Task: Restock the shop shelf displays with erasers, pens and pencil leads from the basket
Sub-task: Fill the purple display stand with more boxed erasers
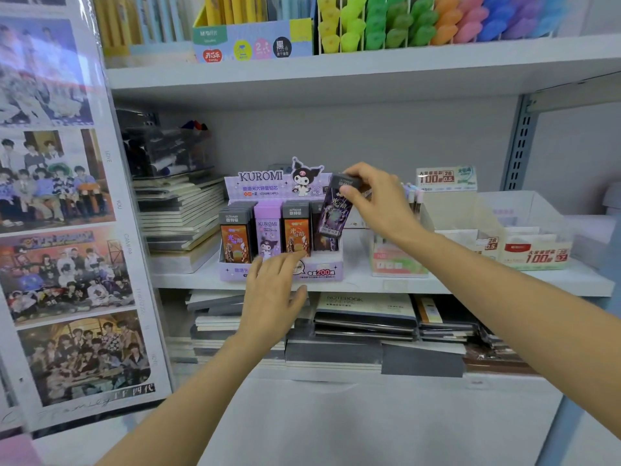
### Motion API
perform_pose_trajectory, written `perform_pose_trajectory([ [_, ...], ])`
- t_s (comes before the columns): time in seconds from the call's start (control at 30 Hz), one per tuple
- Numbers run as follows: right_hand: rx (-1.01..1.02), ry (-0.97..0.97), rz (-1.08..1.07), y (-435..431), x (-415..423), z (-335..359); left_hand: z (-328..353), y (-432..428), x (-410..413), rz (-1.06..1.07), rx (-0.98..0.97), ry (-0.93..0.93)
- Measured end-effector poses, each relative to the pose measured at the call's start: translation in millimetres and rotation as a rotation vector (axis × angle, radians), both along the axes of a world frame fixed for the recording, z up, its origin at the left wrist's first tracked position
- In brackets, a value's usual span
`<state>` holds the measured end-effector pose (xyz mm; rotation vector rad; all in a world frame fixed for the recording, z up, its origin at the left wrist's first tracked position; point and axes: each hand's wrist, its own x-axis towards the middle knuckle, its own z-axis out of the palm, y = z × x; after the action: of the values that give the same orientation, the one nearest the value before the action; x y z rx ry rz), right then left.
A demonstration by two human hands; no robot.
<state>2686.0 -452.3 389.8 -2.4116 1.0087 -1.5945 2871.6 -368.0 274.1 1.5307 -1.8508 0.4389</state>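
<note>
left hand (pixel 272 297) fingers spread against front of lilac cardboard kuromi display box (pixel 322 272) on white shelf (pixel 453 284). right hand (pixel 379 203) pinches dark purple rectangular pencil-lead case (pixel 336 211) by its top, tilted over box's right row.

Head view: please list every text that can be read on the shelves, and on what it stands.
"KUROMI": purple display box header.
"200": same box, front.
"ULTRAMAN": orange lead case top.
"NOTEBOOK": notebook cover.
"100", "2B", "0.5": white card at right.
Small print elsewhere: too blurred.
</note>
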Motion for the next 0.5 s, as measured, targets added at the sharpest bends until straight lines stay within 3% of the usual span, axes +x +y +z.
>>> perform_pose_trajectory([
  [0.17,0.006,0.135,-0.017,-9.4,15.5,-15.9,-2.3,-2.9,3.1,0.051,0.024,-0.114],
  [0.5,0.160,0.417,-0.016,-20.3,16.3,2.4,-4.7,-5.6,2.9,0.066,-0.008,-0.119],
])
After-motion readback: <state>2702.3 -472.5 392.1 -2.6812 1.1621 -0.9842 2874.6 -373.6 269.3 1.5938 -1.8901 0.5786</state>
